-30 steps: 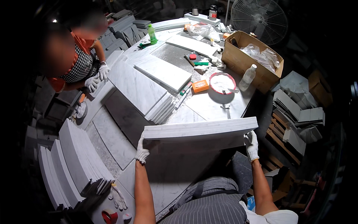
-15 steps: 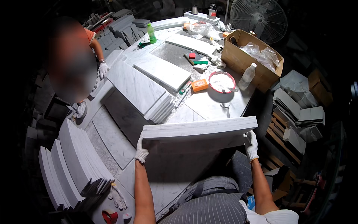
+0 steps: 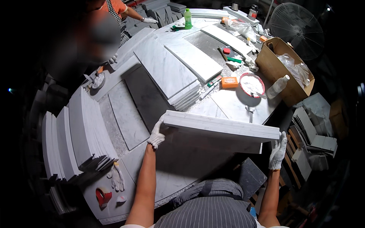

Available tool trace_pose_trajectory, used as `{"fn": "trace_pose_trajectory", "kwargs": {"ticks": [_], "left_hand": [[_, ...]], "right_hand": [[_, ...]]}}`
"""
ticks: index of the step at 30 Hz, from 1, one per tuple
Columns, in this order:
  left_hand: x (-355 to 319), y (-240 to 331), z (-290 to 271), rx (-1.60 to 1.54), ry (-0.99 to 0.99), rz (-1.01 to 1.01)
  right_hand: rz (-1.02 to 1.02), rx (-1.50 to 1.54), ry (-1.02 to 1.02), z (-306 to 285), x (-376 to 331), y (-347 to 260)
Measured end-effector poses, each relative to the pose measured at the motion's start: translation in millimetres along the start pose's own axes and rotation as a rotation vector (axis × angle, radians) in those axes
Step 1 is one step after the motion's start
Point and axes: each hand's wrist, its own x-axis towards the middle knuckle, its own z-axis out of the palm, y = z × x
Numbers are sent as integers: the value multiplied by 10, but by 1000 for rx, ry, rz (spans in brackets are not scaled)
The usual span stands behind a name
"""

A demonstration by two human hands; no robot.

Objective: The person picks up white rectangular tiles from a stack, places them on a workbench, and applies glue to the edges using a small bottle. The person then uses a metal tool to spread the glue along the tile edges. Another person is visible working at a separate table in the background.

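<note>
A stack of white-grey marble slabs [image 3: 222,124] stands on its long edge in front of me, its right end nearer to me than its left. My left hand [image 3: 156,133], in a white knit glove, is closed round the left end. At the right end, my gloved right hand [image 3: 278,151] lies against the slabs with its fingers stretched out. The nearest slab [image 3: 228,142] ends short of the others on the right. Beneath is a marble-topped table [image 3: 146,169]; the slabs' lower edge is in shadow.
Slabs stand on edge in rows [image 3: 85,129] at left; a flat slab pile [image 3: 167,72] lies beyond. A white glove [image 3: 116,178] and red tape roll [image 3: 102,197] lie near left. A bowl of white paste [image 3: 251,84], bottle [image 3: 278,86] and carton [image 3: 279,70] are far right. A co-worker [image 3: 114,11] stands far left.
The slab stack has turned, its right end coming nearer to me. My right hand's fingers have straightened along its end. The co-worker has stretched out an arm, and the view has shifted left.
</note>
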Motion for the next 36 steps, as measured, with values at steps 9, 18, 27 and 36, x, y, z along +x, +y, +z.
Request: {"fn": "trace_pose_trajectory", "kwargs": {"ticks": [9, 18, 27, 36], "left_hand": [[-461, 167, 596, 623, -273, 372], [-213, 163, 827, 642, -72, 660], [-275, 145, 705, 474, -233, 622], [-94, 93, 326, 638, -287, 438]], "right_hand": [[-105, -196, -137, 184, 104, 63], [-82, -119, -96, 213, 162, 144], [-106, -249, -400, -200, 105, 160], [-8, -815, -398, -85, 194, -126]]}}
